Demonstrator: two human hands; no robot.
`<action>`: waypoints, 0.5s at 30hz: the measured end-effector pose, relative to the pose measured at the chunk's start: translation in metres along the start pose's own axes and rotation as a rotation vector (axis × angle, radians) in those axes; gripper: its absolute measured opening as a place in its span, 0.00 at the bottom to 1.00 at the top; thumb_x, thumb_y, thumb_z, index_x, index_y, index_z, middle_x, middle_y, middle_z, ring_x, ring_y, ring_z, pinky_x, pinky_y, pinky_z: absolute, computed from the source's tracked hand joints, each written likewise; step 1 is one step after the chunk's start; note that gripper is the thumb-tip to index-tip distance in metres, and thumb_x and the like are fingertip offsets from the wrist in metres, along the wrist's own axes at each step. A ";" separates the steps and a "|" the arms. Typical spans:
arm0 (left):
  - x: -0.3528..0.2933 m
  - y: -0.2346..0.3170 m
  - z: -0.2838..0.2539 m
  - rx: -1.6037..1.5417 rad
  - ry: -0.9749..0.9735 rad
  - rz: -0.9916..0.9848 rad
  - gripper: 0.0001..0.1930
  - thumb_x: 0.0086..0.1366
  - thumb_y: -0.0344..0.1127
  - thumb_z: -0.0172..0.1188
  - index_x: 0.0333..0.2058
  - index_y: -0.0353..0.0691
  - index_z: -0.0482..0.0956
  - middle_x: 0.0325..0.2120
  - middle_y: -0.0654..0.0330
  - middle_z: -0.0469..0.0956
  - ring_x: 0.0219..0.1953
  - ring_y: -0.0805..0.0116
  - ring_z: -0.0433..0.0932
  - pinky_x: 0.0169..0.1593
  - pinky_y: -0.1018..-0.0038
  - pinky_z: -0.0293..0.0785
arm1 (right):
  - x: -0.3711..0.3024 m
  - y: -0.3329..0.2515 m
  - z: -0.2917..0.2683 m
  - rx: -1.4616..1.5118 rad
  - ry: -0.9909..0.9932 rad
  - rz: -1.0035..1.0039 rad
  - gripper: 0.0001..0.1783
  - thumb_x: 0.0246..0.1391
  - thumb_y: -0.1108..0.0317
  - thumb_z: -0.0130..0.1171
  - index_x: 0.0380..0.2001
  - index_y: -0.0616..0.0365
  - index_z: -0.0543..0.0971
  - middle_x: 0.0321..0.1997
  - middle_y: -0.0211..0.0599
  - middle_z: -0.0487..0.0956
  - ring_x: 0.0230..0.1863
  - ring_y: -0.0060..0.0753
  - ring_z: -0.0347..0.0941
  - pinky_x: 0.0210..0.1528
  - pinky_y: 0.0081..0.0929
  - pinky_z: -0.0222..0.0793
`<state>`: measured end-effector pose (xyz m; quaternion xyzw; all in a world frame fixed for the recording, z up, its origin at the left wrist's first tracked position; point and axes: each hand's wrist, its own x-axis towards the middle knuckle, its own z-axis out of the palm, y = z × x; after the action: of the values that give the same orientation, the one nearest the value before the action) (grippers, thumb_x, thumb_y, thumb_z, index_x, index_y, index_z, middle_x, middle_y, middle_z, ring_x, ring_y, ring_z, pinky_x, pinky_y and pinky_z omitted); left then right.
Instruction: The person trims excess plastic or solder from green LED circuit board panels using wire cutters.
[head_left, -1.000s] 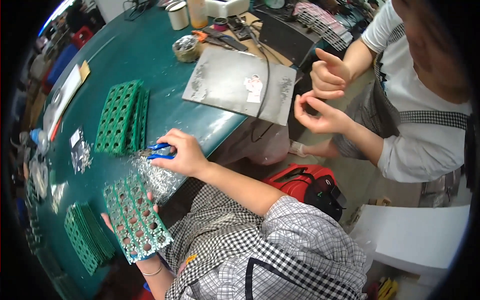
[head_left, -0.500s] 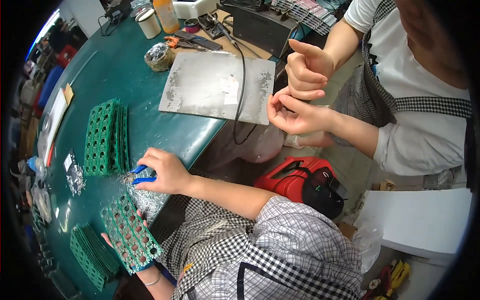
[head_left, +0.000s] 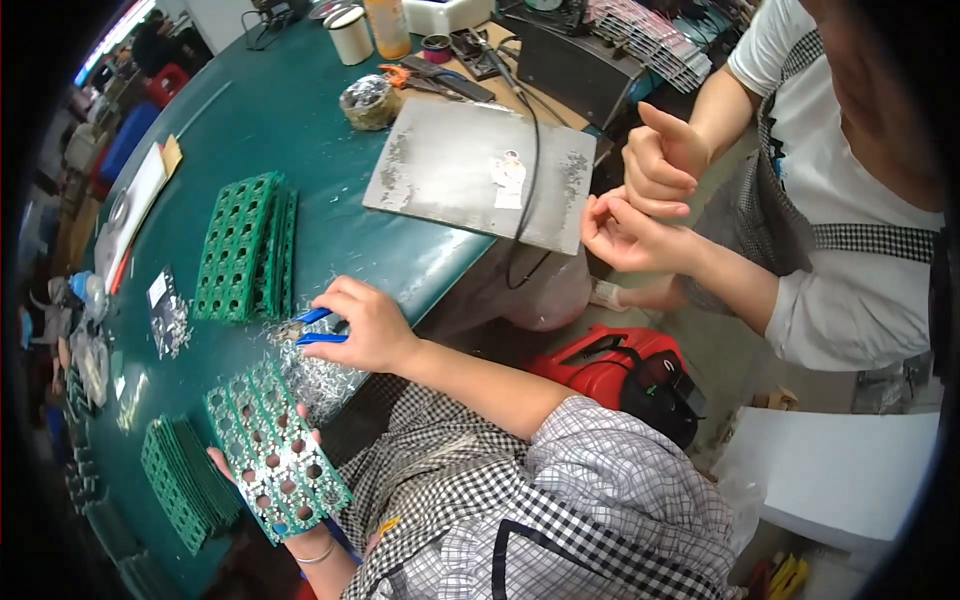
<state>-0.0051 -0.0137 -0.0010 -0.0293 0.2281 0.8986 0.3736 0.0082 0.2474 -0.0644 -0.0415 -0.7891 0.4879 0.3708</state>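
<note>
My left hand (head_left: 303,543) supports a green circuit board panel (head_left: 275,430) from beneath, fingers curling up at both edges. Rows of round holes and many small pale parts cover the panel, and the board hides most of the palm. Above it, my right hand (head_left: 375,325) grips small cutting pliers (head_left: 320,339) by their blue handles, which are spread apart. The plier jaws are over the table, apart from the panel, next to scattered metal clippings (head_left: 325,385).
Upright green boards (head_left: 240,250) stand beyond the pliers; another row of boards (head_left: 180,490) leans at the left. A grey plate (head_left: 450,165) with a cable across it lies at the table edge. Across from me, a co-worker's hands (head_left: 655,190) are close together. A red case (head_left: 610,375) sits below.
The whole view has shifted, so the table things appear farther right and higher. The panel in my left hand is tilted differently and catches more light. My right hand still holds the pliers.
</note>
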 end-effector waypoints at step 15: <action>0.004 -0.033 0.042 -0.204 0.003 -0.105 0.50 0.66 0.78 0.39 0.74 0.44 0.51 0.69 0.38 0.59 0.65 0.22 0.61 0.61 0.27 0.64 | 0.007 0.003 -0.026 1.052 -0.119 0.595 0.16 0.58 0.64 0.68 0.46 0.61 0.82 0.48 0.38 0.81 0.39 0.26 0.76 0.44 0.24 0.73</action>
<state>0.0198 0.0270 0.0231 -0.0803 0.1342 0.8964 0.4148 0.0183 0.2711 -0.0561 -0.0443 -0.4162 0.8966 0.1447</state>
